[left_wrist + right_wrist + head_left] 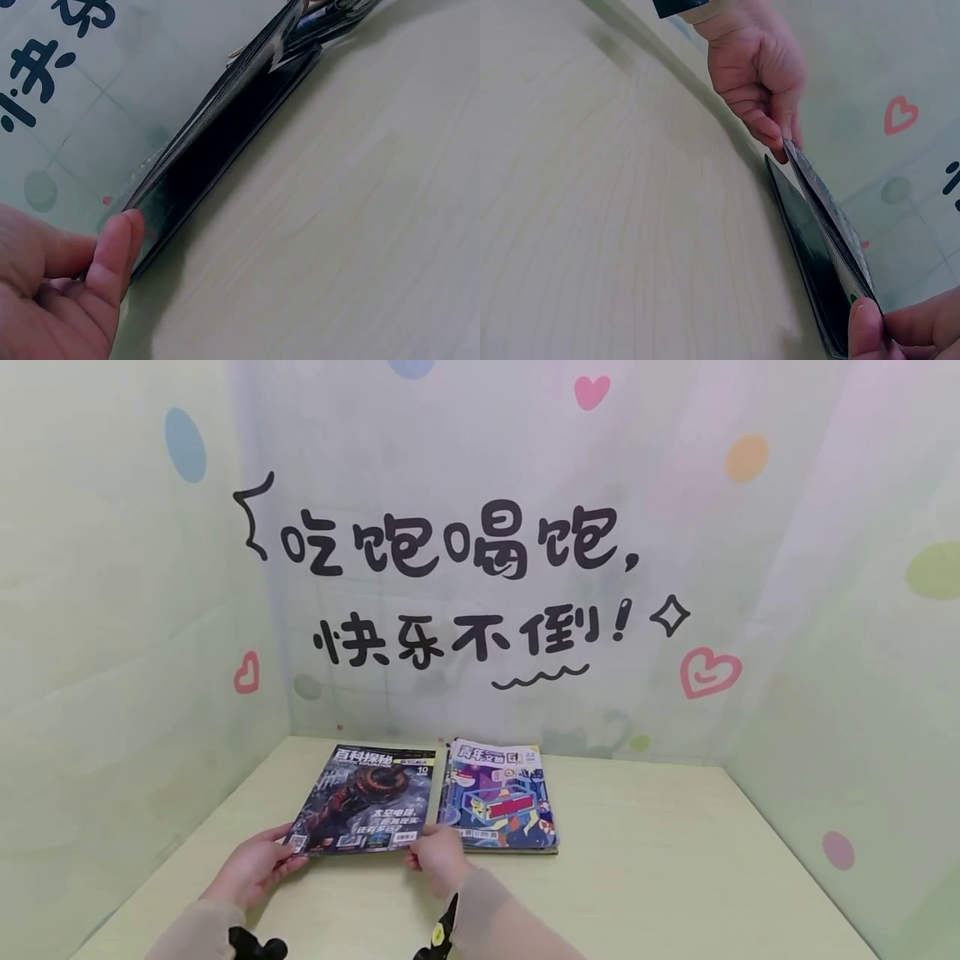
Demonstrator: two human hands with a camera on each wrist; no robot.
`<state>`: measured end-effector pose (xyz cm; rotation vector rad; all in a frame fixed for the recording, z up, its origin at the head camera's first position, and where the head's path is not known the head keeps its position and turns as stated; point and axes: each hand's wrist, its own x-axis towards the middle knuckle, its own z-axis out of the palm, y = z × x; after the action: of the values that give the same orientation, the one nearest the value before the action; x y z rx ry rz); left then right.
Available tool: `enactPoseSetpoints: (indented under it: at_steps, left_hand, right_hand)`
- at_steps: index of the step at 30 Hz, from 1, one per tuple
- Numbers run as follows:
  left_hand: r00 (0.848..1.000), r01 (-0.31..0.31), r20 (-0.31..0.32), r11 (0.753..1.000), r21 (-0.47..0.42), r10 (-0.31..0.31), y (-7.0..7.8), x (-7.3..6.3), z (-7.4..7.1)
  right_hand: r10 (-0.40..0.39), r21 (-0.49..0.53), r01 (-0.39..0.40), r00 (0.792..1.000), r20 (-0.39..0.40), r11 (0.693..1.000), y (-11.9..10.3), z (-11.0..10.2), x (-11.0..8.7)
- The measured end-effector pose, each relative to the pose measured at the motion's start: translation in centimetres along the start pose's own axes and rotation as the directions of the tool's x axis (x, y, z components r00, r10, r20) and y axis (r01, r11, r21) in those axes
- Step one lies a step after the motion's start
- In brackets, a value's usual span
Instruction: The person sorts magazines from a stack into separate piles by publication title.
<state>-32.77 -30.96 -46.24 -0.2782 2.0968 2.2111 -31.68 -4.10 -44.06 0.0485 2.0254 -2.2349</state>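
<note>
Both hands hold a dark-covered magazine (360,802) by its near corners, left of centre on the table. My left hand (258,864) pinches the near left corner between thumb and fingers. At the near right corner my right hand (442,857) pinches the edge, thumb on the cover. The wrist views show this magazine's near edge raised above another dark, glossy-covered magazine (799,225) lying flat on the table, hidden from the head view. Right beside them is a stack of magazines (498,797) with a colourful purple and blue cover on top, close to my right hand.
The pale wooden table (660,860) extends to the right of the stack and toward me. A light fabric backdrop (480,710) with black lettering, dots and hearts rises at the table's back edge, with matching panels on both sides.
</note>
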Motion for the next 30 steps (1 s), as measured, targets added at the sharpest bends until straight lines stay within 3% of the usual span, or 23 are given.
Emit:
enactPoseSetpoints:
  at_steps: [8,18,26,30]
  left_hand:
    - [0.99,-0.047,-0.117,0.968,0.246,0.078,0.0,0.1,-0.4]
    - [0.977,-0.056,-0.181,0.958,0.28,0.11,0.0,0.2,-0.1]
    - [0.981,-0.024,-0.178,0.956,0.291,0.079,0.0,0.1,-0.5]
    - [0.97,-0.013,-0.216,0.919,0.393,0.107,0.3,-0.2,-0.4]
  right_hand:
    - [0.008,-0.028,-0.008,1.0,0.003,1.0,0.9,0.6,0.4]
    - [0.045,-0.057,-0.042,0.998,0.037,0.997,1.2,1.1,0.2]
    - [0.11,-0.194,-0.093,0.991,0.081,0.977,1.2,0.9,0.3]
    - [0.151,-0.266,-0.118,0.983,0.108,0.957,0.9,0.6,0.0]
